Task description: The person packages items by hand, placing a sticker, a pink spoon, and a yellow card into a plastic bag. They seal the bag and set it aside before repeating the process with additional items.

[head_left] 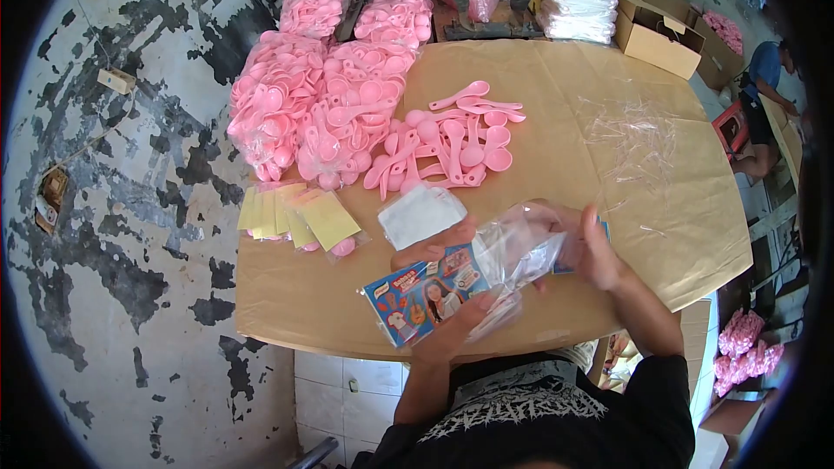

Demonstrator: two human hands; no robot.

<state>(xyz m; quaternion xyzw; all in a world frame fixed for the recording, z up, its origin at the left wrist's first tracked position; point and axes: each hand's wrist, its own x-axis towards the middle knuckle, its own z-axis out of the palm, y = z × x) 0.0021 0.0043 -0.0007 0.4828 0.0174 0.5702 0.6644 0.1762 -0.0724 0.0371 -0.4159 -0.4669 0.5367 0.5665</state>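
Note:
My left hand (450, 330) is closed around a blue printed card packet (427, 293), its thumb on the front and its fingertips past the far edge. Clear plastic bags (519, 252) extend from the packet's right end toward my other hand. My right hand (598, 254) has its thumb raised apart, and its stretched fingers show blurred through the clear film. Another blue printed piece (563, 269) lies partly hidden beneath it. Just beyond my left fingertips rests a whitish plastic packet (423, 215). Loose pink spoons (453, 141) form a pile farther back.
Large bags of pink spoons (321, 104) crowd the table's back left. Yellow cards in clear bags (304, 215) overlap at the left edge. Thin plastic strips (632, 139) lie on the right. Stacked clear bags (575, 10) and a cardboard box (660, 39) stand behind; another person (764, 95) sits far right.

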